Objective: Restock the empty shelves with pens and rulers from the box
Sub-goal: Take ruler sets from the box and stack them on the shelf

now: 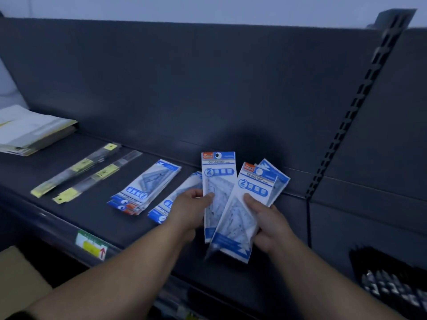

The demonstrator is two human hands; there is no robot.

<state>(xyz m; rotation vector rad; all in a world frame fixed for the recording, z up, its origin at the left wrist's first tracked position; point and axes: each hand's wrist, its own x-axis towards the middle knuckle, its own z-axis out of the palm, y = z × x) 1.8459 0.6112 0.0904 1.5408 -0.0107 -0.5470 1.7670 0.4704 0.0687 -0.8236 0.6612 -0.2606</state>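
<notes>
While the left hand [189, 211] pinches one geometric ruler pack [217, 179], the right hand [269, 219] grips a fan of similar packs [251, 190] above the shelf [92, 206], right of a laid stack [145, 188].

Site: shop, stationery aisle, as I read it from here.
Evidence:
- dark metal shelf [92, 211], back panel [184, 77] at 12 o'clock
- slotted upright [360, 88] at 2 o'clock
- price tag [91, 244] on the shelf edge at 8 o'clock
- identical hang-hole packs [145, 188] at 8 o'clock
- sleeved, labelled rulers [76, 170] at 9 o'clock
</notes>
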